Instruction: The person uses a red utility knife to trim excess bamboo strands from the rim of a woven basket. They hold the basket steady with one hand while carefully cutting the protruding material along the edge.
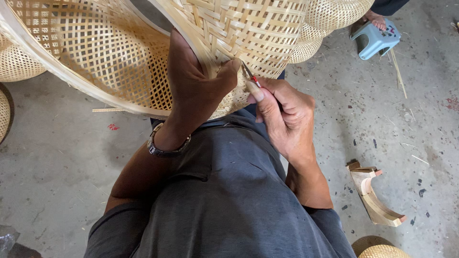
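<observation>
Large woven bamboo basket (143, 52) fills the upper left and centre of the frame, tilted, open side toward the camera. Left hand (198, 86) grips its rim at centre frame, thumb pressed on the weave, a wristwatch (165, 145) on that wrist. Right hand (282, 114) sits just right of it, clenched on a small red-handled blade (252, 77) whose tip touches the basket edge. Blue plastic stool (375, 40) at upper right; curved wooden pieces (373, 193) on the concrete floor (52, 157) at lower right.
</observation>
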